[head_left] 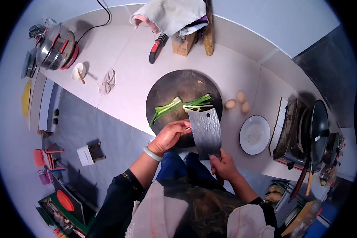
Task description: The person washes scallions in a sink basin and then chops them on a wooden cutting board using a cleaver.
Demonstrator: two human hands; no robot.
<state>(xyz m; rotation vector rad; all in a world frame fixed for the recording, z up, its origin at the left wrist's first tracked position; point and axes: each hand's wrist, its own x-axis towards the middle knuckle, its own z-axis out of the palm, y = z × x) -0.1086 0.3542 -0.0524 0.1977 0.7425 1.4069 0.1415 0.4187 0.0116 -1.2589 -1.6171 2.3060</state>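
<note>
Head cam is showing one big round chopping board [166, 87] on the counter, right in front of the person. Next down in size is one cleaver [205, 133], sitting over the board's near right part: long axis running away from the body, tip end leaning slightly left, handle pointing back at the person, broad face showing upward. One white oval plate [252, 131] is resting right of the board. As for the hands, the right hand [226, 163] is wrapping round the cleaver's handle, forearm angling in from the lower right. The left hand [168, 137] is reaching over the near left of the board, fingers bunching together just beside the blade. Two scallion bunches [168, 107] are lying past it: the left one slanting down-left, green ends toward the person, the right one pointing rightward. Three eggs [241, 96] are clustering beside the board. Smallest is one pale bit [189, 128], which the left fingertips are pinching.
</note>
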